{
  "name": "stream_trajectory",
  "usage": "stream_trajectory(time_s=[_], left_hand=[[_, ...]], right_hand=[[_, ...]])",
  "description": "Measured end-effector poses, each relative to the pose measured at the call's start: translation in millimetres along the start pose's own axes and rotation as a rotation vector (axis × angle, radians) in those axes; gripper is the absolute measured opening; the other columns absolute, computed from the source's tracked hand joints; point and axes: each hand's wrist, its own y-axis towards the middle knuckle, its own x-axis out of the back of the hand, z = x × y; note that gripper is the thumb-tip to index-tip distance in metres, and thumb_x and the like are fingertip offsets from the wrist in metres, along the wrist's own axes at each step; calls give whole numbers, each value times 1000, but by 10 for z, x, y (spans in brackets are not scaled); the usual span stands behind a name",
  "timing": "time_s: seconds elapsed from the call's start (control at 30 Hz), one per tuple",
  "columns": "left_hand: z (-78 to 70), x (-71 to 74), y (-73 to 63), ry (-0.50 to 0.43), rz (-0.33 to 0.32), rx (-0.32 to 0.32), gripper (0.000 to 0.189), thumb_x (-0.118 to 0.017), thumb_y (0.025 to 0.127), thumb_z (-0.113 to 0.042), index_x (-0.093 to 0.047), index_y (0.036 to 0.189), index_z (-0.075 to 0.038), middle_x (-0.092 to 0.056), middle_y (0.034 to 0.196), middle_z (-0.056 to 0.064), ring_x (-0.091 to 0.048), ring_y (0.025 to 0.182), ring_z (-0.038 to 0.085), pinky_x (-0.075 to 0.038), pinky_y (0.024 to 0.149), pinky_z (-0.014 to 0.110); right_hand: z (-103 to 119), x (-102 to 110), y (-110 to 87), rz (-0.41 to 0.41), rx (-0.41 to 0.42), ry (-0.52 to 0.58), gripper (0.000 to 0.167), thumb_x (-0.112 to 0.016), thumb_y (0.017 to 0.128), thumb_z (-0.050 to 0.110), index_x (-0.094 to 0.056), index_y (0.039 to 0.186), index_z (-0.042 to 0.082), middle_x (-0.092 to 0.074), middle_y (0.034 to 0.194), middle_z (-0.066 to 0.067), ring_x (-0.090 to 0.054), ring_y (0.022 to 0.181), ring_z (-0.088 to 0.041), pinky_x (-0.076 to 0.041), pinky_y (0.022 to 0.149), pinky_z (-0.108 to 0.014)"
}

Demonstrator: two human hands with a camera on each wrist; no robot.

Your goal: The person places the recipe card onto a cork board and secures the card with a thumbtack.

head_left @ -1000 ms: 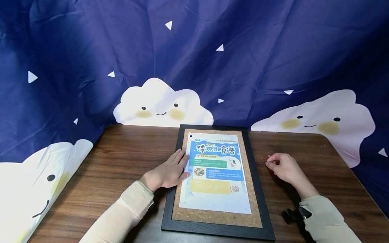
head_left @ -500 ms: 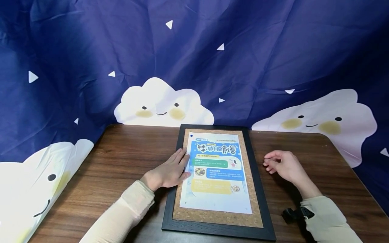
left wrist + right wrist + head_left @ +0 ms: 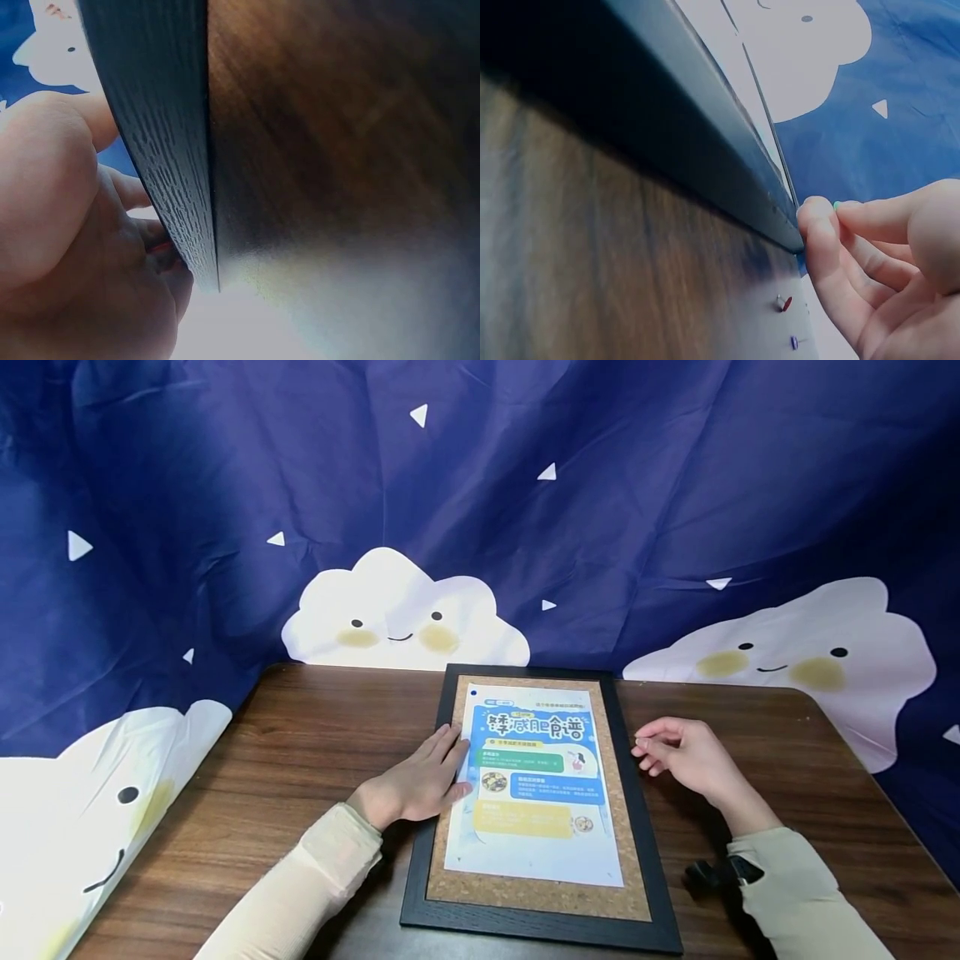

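A printed poster (image 3: pixel 536 852) lies on a black-framed cork board (image 3: pixel 540 897), with a blue thumbtack (image 3: pixel 473 692) at its top left corner. My left hand (image 3: pixel 416 783) rests on the board's left frame edge, fingertips on the poster's left margin. Just beyond the right frame edge, my right hand (image 3: pixel 693 758) pinches a small green thumbtack (image 3: pixel 837 205) between thumb and index finger; only a bit of it shows in the right wrist view. A red thumbtack (image 3: pixel 784 303) and a purple thumbtack (image 3: pixel 794 343) lie on the table below that hand.
The brown wooden table (image 3: pixel 255 793) extends on both sides of the board. Behind it hangs a blue curtain (image 3: pixel 585 543) with white clouds and triangles. A black strap device (image 3: pixel 720 874) sits on the right wrist.
My right hand has lifted off the tabletop with the green thumbtack and moved left and away, toward the board's right edge. The left hand has stayed in place.
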Motion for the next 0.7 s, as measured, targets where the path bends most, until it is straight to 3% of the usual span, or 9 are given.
stream_trajectory(time_s=[0.7], left_hand=[[-14, 14, -15, -1, -8, 0, 75, -43, 116, -45, -19, 173, -2, -6, 182, 20, 0, 171, 36, -16, 138, 50]], right_hand=[[125, -112, 262, 25, 45, 201, 25, -58, 109, -2, -61, 128, -18, -77, 105, -30, -74, 75, -9, -64, 70, -27]])
